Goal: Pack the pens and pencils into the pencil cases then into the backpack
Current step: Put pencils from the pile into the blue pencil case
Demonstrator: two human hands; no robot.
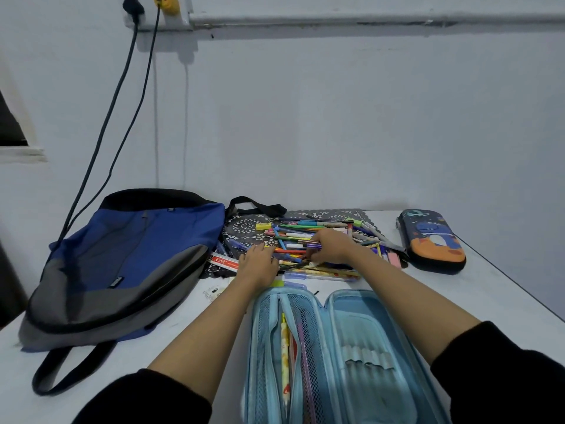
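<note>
Near end of open light-blue pencil case [351, 347] being cut off by the bottom edge; purple pen [305, 362] inside running off with it. Either side of the case, left sleeve [146, 399] and right sleeve [504, 377] also running off that edge. Just beyond the case, left hand [258, 266] covering part of red ruler [224, 262], print too small to read. Right hand [331, 246] fingers curling under into pen pile [305, 240], hiding what they are gripping. Patterned mat [244, 228] lying mostly buried under the pile. Left of the case, backpack [137, 255] label too small to read. Far beyond the case, plugs [133, 4] being clipped by the top edge.
</note>
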